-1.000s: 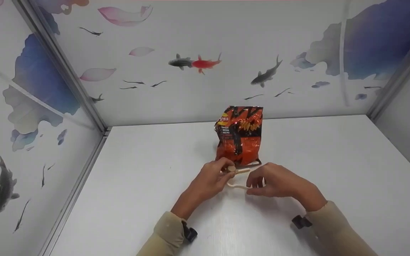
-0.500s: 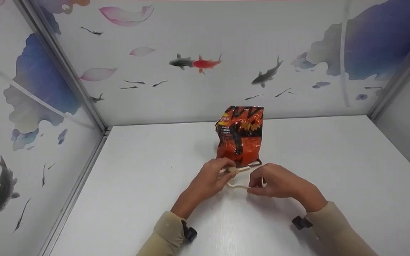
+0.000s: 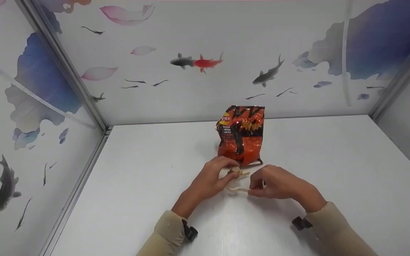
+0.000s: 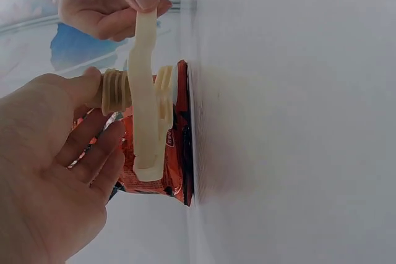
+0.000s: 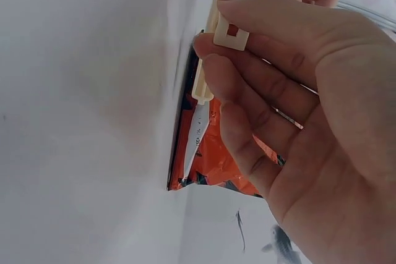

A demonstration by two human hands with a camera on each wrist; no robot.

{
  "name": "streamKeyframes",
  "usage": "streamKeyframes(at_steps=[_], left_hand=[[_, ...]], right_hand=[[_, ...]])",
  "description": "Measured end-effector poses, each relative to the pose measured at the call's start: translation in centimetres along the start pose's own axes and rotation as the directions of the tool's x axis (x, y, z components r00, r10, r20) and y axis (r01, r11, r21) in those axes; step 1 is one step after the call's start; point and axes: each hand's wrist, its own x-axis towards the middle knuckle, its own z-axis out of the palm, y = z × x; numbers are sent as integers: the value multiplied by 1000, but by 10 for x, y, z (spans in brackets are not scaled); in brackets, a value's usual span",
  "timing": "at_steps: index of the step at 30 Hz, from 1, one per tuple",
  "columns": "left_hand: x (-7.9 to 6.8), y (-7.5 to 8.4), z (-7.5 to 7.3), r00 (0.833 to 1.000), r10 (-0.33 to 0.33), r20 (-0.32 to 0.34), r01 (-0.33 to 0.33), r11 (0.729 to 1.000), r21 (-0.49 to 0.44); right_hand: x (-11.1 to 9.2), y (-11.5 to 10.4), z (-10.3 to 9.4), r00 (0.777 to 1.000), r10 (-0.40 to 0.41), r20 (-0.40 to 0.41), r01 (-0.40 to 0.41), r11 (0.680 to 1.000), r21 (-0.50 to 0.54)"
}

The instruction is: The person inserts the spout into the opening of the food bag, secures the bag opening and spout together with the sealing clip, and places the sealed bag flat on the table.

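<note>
A cream plastic bag clip (image 4: 142,85) with a ribbed round cap (image 4: 115,93) is spread apart at its two long arms, which meet at the lower end in the left wrist view. My left hand (image 3: 209,179) pinches the round cap between thumb and fingers. Across from it, my right hand (image 3: 278,183) pinches the free end of one arm, where a small square slot (image 5: 232,30) shows in the right wrist view. The other arm (image 4: 164,94) lies close along the bottom of an orange and black chip bag (image 3: 242,138), just beyond my fingers.
The chip bag stands upright on a white table (image 3: 148,160), near the back wall (image 3: 226,35) printed with fish and petals. Side panels with metal frame posts (image 3: 62,71) enclose the table left and right. A black wrist mount (image 3: 190,233) sits at the left sleeve.
My left fingers and the clip's round cap have shifted slightly right. The arm pinched by my right hand sits a little lower in the head view. The chip bag stays in place.
</note>
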Motion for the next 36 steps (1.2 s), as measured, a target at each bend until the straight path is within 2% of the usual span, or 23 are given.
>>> streamKeyframes(at_steps=[5, 13, 23, 26, 29, 32, 36], left_hand=[[2, -2, 0, 999, 9, -41, -11, 999, -33], [3, -3, 1, 995, 39, -90, -44, 997, -64], [2, 0, -1, 985, 64, -162, -70, 997, -32], [3, 1, -2, 984, 57, -167, -63, 998, -30], [3, 1, -2, 984, 46, -170, -53, 998, -33], [3, 1, -2, 985, 36, -169, -43, 998, -38], [2, 1, -2, 985, 14, -171, -22, 999, -44]], right_hand=[[0, 1, 2, 999, 16, 49, -17, 1000, 12], [0, -1, 5, 988, 93, 123, -96, 995, 21], [-2, 3, 5, 981, 116, 156, -124, 991, 41], [-2, 7, 0, 988, 124, 91, -127, 992, 29], [-1, 15, -3, 987, 153, -45, -153, 988, -4], [0, 26, -5, 956, 217, -199, -226, 974, -28], [0, 41, -5, 890, 292, -349, -310, 951, 4]])
